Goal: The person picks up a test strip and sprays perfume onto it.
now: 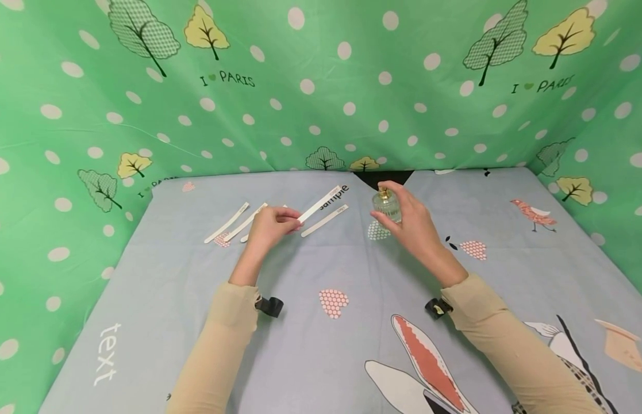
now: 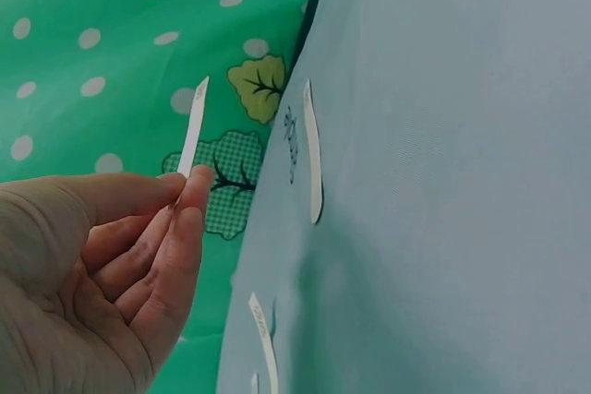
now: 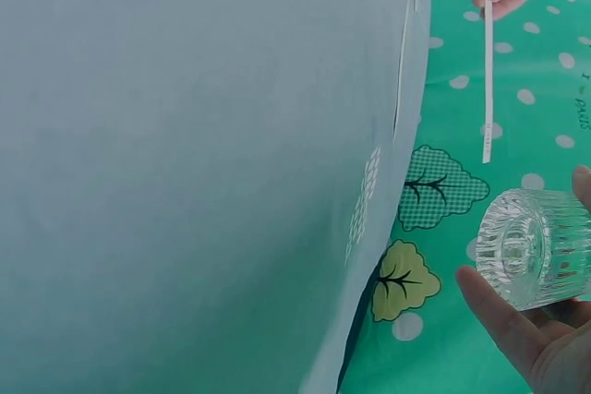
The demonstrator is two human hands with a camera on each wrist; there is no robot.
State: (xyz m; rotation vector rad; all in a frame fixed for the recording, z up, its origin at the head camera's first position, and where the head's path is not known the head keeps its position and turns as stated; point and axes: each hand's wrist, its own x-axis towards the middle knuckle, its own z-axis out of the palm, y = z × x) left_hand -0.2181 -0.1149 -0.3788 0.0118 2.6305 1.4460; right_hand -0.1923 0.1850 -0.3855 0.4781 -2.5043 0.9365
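My left hand (image 1: 271, 227) pinches one end of a white paper test strip (image 1: 319, 204) between thumb and fingers; the strip slants up to the right, above the table. In the left wrist view the same strip (image 2: 193, 128) stands out from the fingertips. My right hand (image 1: 416, 227) grips a clear glass perfume bottle (image 1: 387, 206) with a gold neck, a finger at its top and the thumb low on its side. The bottle's ribbed glass base (image 3: 517, 251) faces the right wrist camera. Strip and bottle are apart.
One loose paper strip (image 1: 325, 221) lies between the hands. Several more strips (image 1: 226, 223) lie left of my left hand, partly hidden by it. A grey-blue printed cloth (image 1: 300, 345) covers the table; a green dotted curtain (image 1: 346, 115) hangs behind.
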